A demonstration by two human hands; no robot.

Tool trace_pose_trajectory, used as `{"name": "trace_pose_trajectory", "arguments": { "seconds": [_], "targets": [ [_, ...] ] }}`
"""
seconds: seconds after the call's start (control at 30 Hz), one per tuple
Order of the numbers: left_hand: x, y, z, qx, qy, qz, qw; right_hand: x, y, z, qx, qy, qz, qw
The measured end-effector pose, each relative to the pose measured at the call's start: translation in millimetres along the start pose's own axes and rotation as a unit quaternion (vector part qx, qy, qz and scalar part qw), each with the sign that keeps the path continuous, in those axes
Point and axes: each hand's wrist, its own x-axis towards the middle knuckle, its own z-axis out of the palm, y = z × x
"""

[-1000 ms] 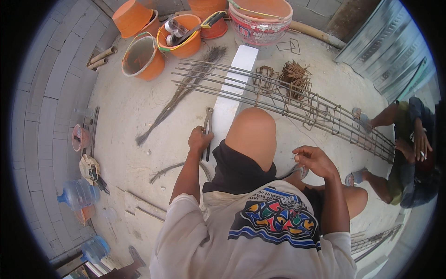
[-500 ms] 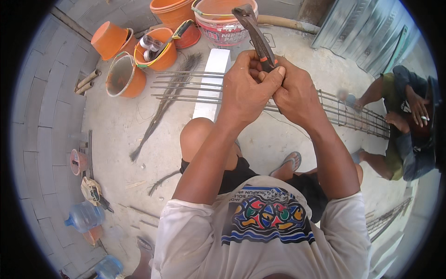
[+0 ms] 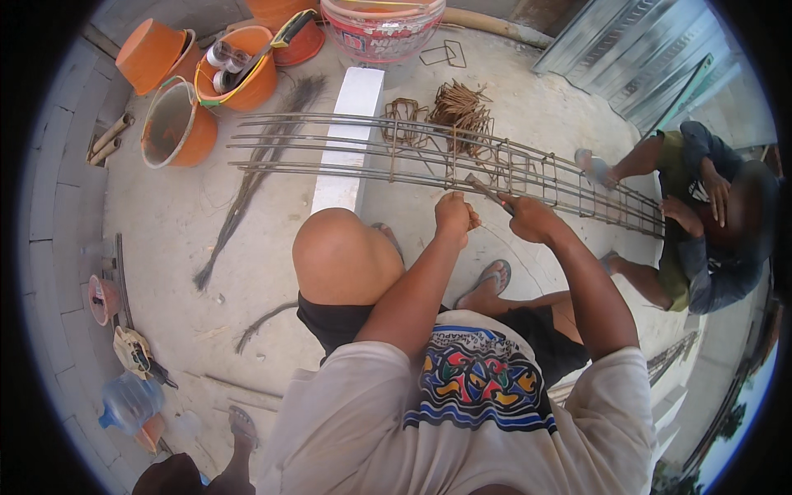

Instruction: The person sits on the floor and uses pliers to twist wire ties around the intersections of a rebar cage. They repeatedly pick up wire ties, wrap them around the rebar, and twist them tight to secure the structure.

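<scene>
My right hand [image 3: 535,221] is closed around the handles of dark steel pincers [image 3: 487,190], whose head points up and left against the lower bars of a rebar cage [image 3: 528,169]. My left hand [image 3: 455,216] is closed just below those bars, beside the pincer head. A thin wire [image 3: 518,252] trails from beside its fingers in a loop down to the right; the grip itself is partly hidden. The cage's long bars rest across a white block [image 3: 348,132], and its square stirrups [image 3: 505,161] sit toward the right.
Rusty loose stirrups [image 3: 460,107] lie beyond the cage. A bundle of tie wire [image 3: 239,206] passes under the bar ends. Orange buckets [image 3: 239,70] and a large paint pail [image 3: 384,33] stand far left. Another person [image 3: 718,214] sits at the cage's right end. A water bottle [image 3: 132,400] lies lower left.
Both hands have come down from in front of my view to the cage's near bars and moved apart. The pincers, formerly between both hands, are now in the right hand alone. The view has shifted.
</scene>
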Motion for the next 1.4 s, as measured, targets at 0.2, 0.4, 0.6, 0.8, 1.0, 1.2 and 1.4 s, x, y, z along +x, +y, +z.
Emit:
{"name": "trace_pose_trajectory", "arguments": {
  "seconds": [0.2,0.4,0.6,0.8,1.0,1.2,1.4],
  "targets": [
    [-4.1,3.7,-5.8,0.037,-0.017,-0.003,0.999,22.6,-12.8,-9.4,-0.068,-0.057,0.019,0.996],
    [-0.7,3.6,-10.5,0.019,-0.036,-0.012,0.999,25.4,-41.7,-16.7,-0.113,-0.100,0.042,0.988],
    [-3.0,5.2,-11.7,0.016,-0.054,-0.014,0.998,21.7,-65.8,-5.3,-0.229,-0.037,0.033,0.972],
    [-2.6,6.5,-13.6,0.027,-0.066,-0.008,0.997,21.5,-67.4,0.4,-0.271,-0.040,0.046,0.961],
    [-3.5,8.3,-12.4,0.034,-0.066,-0.011,0.997,17.5,-77.2,-1.5,-0.284,-0.034,0.082,0.955],
    [0.9,5.1,-17.7,0.055,-0.078,0.008,0.995,19.7,-70.5,0.1,-0.251,-0.050,0.001,0.967],
    [-4.5,10.0,-18.0,0.092,-0.059,0.016,0.994,25.4,-63.3,-14.4,-0.116,-0.119,0.056,0.985]
  ]
}}
